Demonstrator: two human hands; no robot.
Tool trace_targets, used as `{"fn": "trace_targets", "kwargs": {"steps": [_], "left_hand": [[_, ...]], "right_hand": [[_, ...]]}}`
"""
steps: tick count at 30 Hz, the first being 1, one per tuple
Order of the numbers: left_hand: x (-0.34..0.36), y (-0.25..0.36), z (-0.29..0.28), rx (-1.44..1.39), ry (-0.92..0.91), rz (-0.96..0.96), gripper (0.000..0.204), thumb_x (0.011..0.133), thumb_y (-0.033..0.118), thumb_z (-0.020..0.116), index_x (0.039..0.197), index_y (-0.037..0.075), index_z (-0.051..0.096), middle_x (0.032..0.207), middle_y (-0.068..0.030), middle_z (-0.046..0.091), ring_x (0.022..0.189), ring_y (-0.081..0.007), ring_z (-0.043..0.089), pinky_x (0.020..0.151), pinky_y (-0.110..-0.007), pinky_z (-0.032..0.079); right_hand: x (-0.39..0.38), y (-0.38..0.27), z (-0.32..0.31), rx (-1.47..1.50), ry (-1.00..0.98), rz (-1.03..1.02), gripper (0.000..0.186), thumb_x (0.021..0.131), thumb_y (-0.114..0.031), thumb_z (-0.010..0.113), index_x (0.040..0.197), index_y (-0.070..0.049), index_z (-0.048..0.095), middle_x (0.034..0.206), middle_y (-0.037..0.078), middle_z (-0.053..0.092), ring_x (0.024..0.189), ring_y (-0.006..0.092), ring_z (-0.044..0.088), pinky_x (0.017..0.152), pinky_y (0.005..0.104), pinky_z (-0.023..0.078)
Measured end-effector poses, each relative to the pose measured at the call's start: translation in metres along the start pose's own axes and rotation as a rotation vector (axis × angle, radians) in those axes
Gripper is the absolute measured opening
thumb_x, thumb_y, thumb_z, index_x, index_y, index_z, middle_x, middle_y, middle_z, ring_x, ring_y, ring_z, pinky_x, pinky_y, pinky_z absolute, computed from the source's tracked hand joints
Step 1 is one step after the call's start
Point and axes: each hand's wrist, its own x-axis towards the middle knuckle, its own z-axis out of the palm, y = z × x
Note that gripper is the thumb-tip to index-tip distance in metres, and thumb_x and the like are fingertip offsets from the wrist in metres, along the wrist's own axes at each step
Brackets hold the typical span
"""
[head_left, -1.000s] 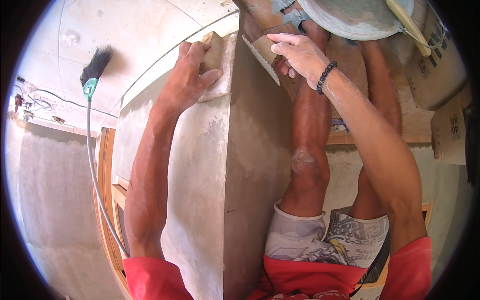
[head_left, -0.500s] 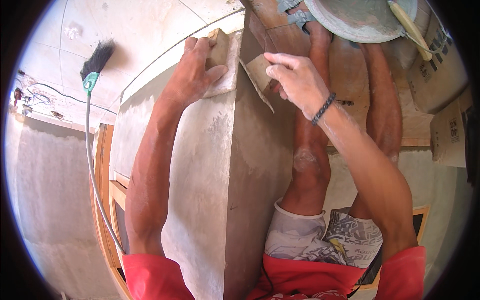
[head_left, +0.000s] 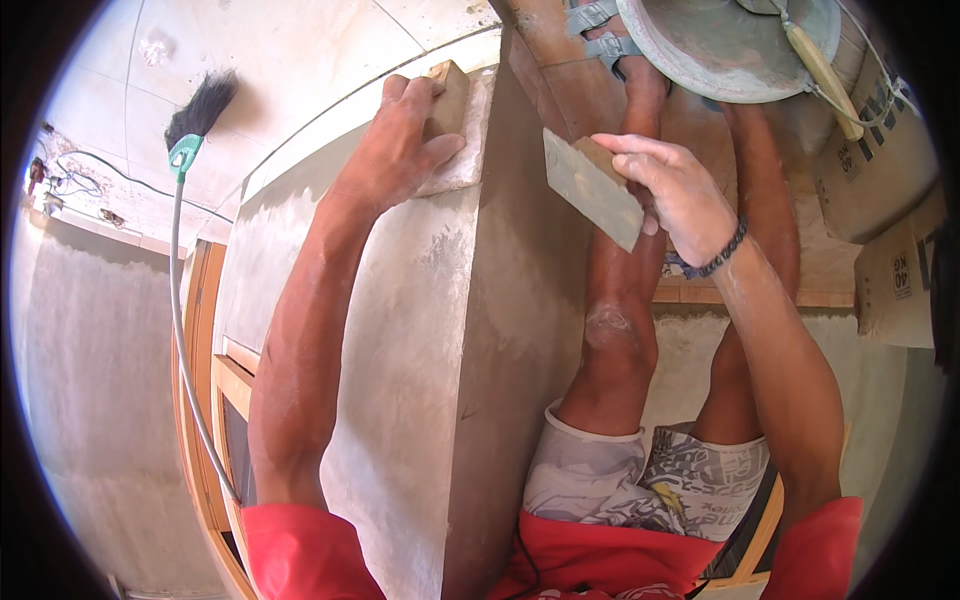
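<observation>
My left hand point(head_left: 397, 150) is closed around a wooden block point(head_left: 450, 98), pressing it against the pale front face near the end of a grey plastered wall point(head_left: 400, 330). A whitish patch point(head_left: 462, 172) shows beside the block, close to the wall's corner edge. To the right of that corner, my right hand point(head_left: 680, 190) pinches a flat rectangular putty blade point(head_left: 592, 193) by its brownish upper edge. Its broad grey face is turned up, apart from the wall, above my leg. Part of the block is hidden under my left fingers.
A broom point(head_left: 184, 150) with black bristles leans at the left. At the upper right sit a round basin point(head_left: 660, 45) with a wooden-handled tool point(head_left: 822, 75) across its rim, and cardboard boxes point(head_left: 900, 285). A wooden frame point(head_left: 232, 385) lies left of my left forearm.
My right hand has moved right, away from the wall's corner, and turned the putty blade so its broad face shows. My left hand stays on the block in nearly the same place.
</observation>
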Motion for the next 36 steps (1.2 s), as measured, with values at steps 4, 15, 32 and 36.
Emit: {"fn": "trace_targets", "kwargs": {"steps": [4, 15, 32, 36], "left_hand": [[0.000, -0.001, -0.001, 0.027, 0.000, 0.037, 0.051, 0.085, 0.015, 0.069, 0.128, -0.002, 0.047, 0.112, -0.0172, 0.046, 0.099, -0.0296, 0.056, 0.089, -0.039, 0.046], [-0.002, 0.000, -0.001, -0.018, -0.001, -0.007, 0.051, 0.085, 0.015, 0.067, 0.127, -0.003, 0.047, 0.113, -0.0180, 0.046, 0.098, -0.0306, 0.053, 0.089, -0.039, 0.044], [-0.003, -0.016, 0.006, 0.029, 0.038, 0.067, 0.049, 0.083, 0.010, 0.065, 0.126, -0.004, 0.045, 0.116, -0.0210, 0.046, 0.102, -0.0364, 0.054, 0.092, -0.042, 0.045], [0.001, 0.001, 0.002, -0.012, 0.022, 0.000, 0.047, 0.084, 0.011, 0.066, 0.125, -0.003, 0.048, 0.113, -0.0182, 0.047, 0.102, -0.0326, 0.052, 0.091, -0.040, 0.044]], "right_hand": [[0.039, 0.004, -0.013, 0.234, -0.047, 0.112, 0.031, 0.095, -0.022, 0.053, 0.117, -0.002, 0.063, 0.070, 0.000, 0.057, 0.053, 0.0072, 0.045, 0.042, 0.0212, 0.032], [0.075, -0.032, 0.014, 0.149, 0.128, 0.306, 0.024, 0.094, -0.026, 0.052, 0.105, -0.005, 0.057, 0.084, 0.012, 0.056, 0.053, 0.0077, 0.044, 0.038, 0.0160, 0.031], [0.000, -0.067, 0.074, -0.105, 0.022, -0.002, 0.036, 0.094, -0.027, 0.055, 0.122, -0.005, 0.061, 0.075, 0.002, 0.051, 0.052, 0.0066, 0.046, 0.037, 0.0193, 0.028], [0.052, -0.056, 0.005, -0.111, 0.206, 0.009, 0.039, 0.092, -0.028, 0.059, 0.122, -0.003, 0.058, 0.076, 0.005, 0.052, 0.051, 0.0088, 0.048, 0.040, 0.0192, 0.033]]}}
